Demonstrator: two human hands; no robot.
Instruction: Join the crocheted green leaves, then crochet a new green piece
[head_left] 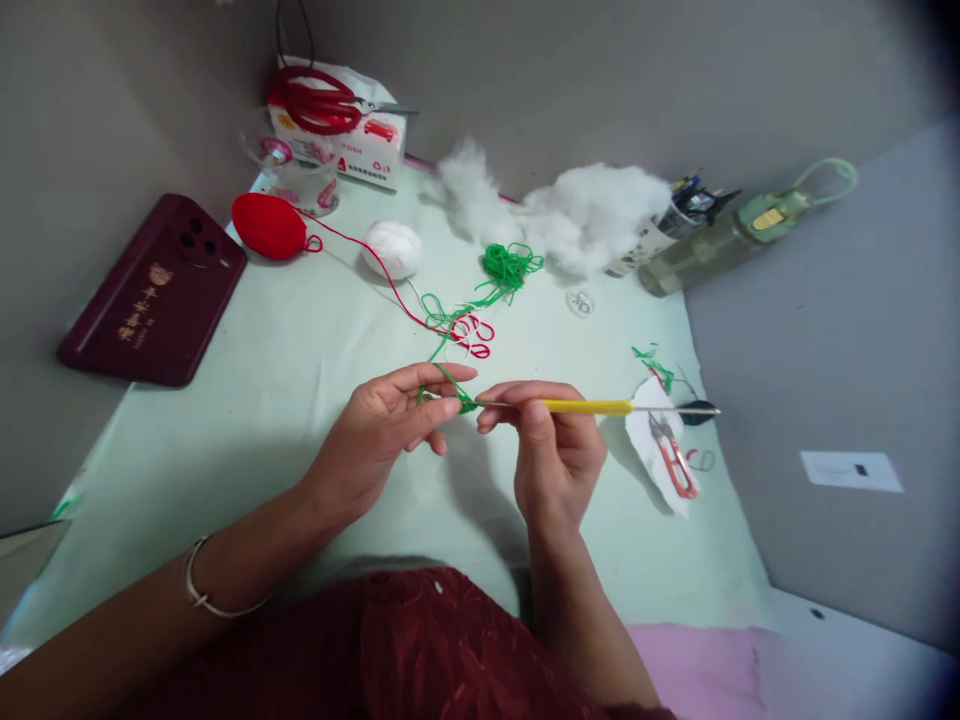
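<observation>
The crochet hook (592, 407) lies almost level above the counter (247, 400), its long axis running left to right — the right hand (551, 445) has its grip clamped on the yellow handle, and the working tip points left to the green yarn (459, 398), pinched shut between thumb and fingers of the left hand (397, 420), which touches it. The hook's tip and the small loop are hidden among the fingertips, and the yarn's strand — trailing up to a green tangle (508, 266) — is thin and hard to follow.
</observation>
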